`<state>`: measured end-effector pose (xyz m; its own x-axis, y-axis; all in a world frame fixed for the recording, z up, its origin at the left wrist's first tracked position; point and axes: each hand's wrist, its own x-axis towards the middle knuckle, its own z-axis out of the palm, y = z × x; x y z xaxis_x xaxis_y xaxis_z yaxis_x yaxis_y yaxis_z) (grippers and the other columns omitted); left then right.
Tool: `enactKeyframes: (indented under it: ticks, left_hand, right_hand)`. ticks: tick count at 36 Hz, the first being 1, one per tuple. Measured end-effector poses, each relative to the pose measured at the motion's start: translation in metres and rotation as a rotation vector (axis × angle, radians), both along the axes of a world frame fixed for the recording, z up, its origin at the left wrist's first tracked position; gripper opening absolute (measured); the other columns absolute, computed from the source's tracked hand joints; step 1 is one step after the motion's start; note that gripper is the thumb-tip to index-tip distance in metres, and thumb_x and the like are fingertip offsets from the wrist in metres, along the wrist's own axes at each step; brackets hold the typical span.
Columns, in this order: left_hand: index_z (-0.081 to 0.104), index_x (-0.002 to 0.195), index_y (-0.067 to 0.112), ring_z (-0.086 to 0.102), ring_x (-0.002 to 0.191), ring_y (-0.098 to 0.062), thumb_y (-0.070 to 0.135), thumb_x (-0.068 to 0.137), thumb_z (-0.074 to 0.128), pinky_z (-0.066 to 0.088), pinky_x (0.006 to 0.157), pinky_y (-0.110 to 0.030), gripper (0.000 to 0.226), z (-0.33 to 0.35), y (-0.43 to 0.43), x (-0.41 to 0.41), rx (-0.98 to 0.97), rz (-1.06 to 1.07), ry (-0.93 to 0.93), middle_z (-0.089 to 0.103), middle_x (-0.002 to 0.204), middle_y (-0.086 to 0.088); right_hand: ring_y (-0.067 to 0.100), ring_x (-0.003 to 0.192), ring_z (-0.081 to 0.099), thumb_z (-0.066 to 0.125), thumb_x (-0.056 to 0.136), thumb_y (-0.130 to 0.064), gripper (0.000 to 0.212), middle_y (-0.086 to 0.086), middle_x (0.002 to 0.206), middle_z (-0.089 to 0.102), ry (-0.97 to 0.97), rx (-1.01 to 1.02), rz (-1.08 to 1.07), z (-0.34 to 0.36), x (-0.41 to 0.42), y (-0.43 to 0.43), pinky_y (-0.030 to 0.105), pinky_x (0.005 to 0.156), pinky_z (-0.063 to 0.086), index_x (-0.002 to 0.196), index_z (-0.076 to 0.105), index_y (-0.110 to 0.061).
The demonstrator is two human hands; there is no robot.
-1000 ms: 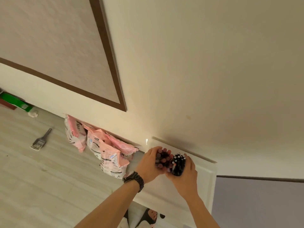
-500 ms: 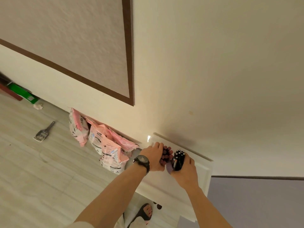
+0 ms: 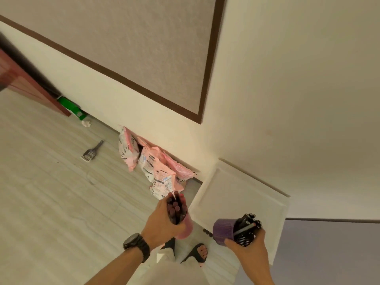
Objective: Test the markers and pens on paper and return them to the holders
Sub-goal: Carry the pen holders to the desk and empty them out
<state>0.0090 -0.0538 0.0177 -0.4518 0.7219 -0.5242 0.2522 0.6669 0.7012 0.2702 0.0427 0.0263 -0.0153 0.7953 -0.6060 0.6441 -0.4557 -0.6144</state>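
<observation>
Nearest the camera, at the bottom edge: two bare forearms reaching forward, a black wristwatch (image 3: 136, 244) strapped on the left one. Below and between them, feet in black open-toed sandals (image 3: 193, 253) on pale wood-grain floor (image 3: 51, 202).

Left hand (image 3: 162, 223) closed around a pink cylindrical holder (image 3: 186, 229), fingers wrapped over its near side, holder tilted away from the wrist. Packed inside and sticking out past the fingertips: a bundle of dark red-capped markers (image 3: 175, 206), one pale tip showing at the far end.

Right hand (image 3: 249, 246) gripping a purple perforated cylindrical holder (image 3: 224, 229) from below, thumb against its wall, holder tipped so the mouth points up and right. Filling it and fanning out beyond the rim: black pens with dark caps (image 3: 249, 221), plus one grey shaft lying across them. Holders well apart, neither touching any surface.

Beyond both grips, between them and further off: a white flat-topped cabinet surface with a raised edge (image 3: 236, 192), set against the cream wall (image 3: 287, 99).

Further past the left grip: pink printed plastic bags (image 3: 156, 169) slumped along the wall base, a small grey slotted scoop (image 3: 91, 152) on the floor, a crumpled white scrap (image 3: 86, 123), a green object (image 3: 72, 109) and a dark red door edge (image 3: 22, 83). Farthest, on the wall: a textured grey panel with brown border (image 3: 133, 48).
</observation>
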Motion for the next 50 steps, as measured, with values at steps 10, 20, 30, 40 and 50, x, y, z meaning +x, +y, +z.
enactKeyframes:
  ticks: [10,20,30,40,50]
  left_hand:
    - [0.051,0.108,0.030,0.065,0.081,-0.006,0.069,0.053,0.075,0.051,0.060,-0.018,0.071,0.002,-0.153,-0.002,-0.247,0.462,0.055,0.059,0.099,0.017]
    - [0.055,0.112,0.030,0.057,0.087,0.000,0.062,0.061,0.079,0.047,0.072,-0.021,0.065,0.005,-0.236,0.075,-0.231,1.037,-0.046,0.052,0.108,0.013]
    - [0.059,0.110,0.026,0.058,0.087,-0.007,0.048,0.068,0.086,0.052,0.078,-0.027,0.054,0.003,-0.290,0.180,-0.236,1.524,-0.096,0.055,0.107,0.005]
    - [0.066,0.098,0.024,0.068,0.090,-0.012,0.026,0.076,0.086,0.056,0.067,-0.022,0.030,0.000,-0.334,0.195,-0.037,1.973,-0.046,0.072,0.094,0.006]
    - [0.067,0.091,0.027,0.069,0.079,-0.006,0.036,0.066,0.090,0.047,0.055,-0.012,0.035,-0.012,-0.424,0.150,-0.037,2.077,-0.125,0.073,0.083,0.010]
  right_hand:
    - [0.021,0.097,0.060,0.096,0.053,-0.014,0.087,0.000,0.111,0.060,-0.044,-0.052,0.286,-0.001,-0.011,-0.064,0.033,0.073,0.046,0.123,0.045,-0.020]
    - [0.028,0.111,0.060,0.087,0.044,-0.037,0.096,0.005,0.120,0.061,-0.097,-0.001,1.000,-0.015,-0.045,-0.044,0.040,0.089,0.051,0.131,0.054,-0.014]
    - [0.030,0.102,0.064,0.086,0.056,-0.030,0.081,0.006,0.117,0.060,-0.126,0.140,1.557,-0.008,-0.114,-0.053,0.043,0.081,0.055,0.129,0.051,-0.019]
    - [0.024,0.089,0.062,0.087,0.055,-0.027,0.061,0.004,0.099,0.063,-0.076,0.056,1.683,-0.011,-0.176,-0.124,0.034,0.069,0.046,0.106,0.055,-0.018]
    - [0.030,0.113,0.059,0.093,0.050,-0.017,0.097,0.008,0.122,0.060,-0.174,0.058,1.751,-0.017,-0.253,-0.219,0.036,0.090,0.046,0.137,0.050,-0.011]
